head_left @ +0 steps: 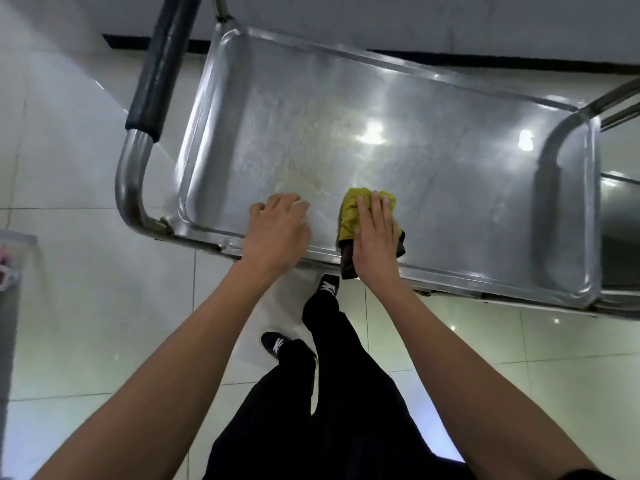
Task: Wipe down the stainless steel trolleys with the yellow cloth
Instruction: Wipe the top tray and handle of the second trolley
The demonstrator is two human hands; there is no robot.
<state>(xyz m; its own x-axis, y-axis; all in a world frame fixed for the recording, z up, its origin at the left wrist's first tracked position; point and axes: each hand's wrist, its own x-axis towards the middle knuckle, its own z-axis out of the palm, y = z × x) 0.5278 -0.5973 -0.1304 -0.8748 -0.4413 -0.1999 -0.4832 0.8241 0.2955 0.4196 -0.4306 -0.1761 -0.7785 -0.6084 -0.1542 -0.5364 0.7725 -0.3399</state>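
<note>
A stainless steel trolley (433,109) stands in front of me, its top tray dull and streaked in the middle. My right hand (375,237) presses flat on the yellow cloth (353,209) near the tray's front rim; a dark part of the cloth hangs over the edge. To the left of it, my left hand (277,230) rests on the tray's front rim with its fingers bent, holding nothing.
The trolley's tubular handle with a black foam grip (162,64) rises at the left. A second steel trolley (620,209) adjoins on the right. Pale floor tiles (86,306) surround me, and a dark baseboard (519,62) runs behind the trolley.
</note>
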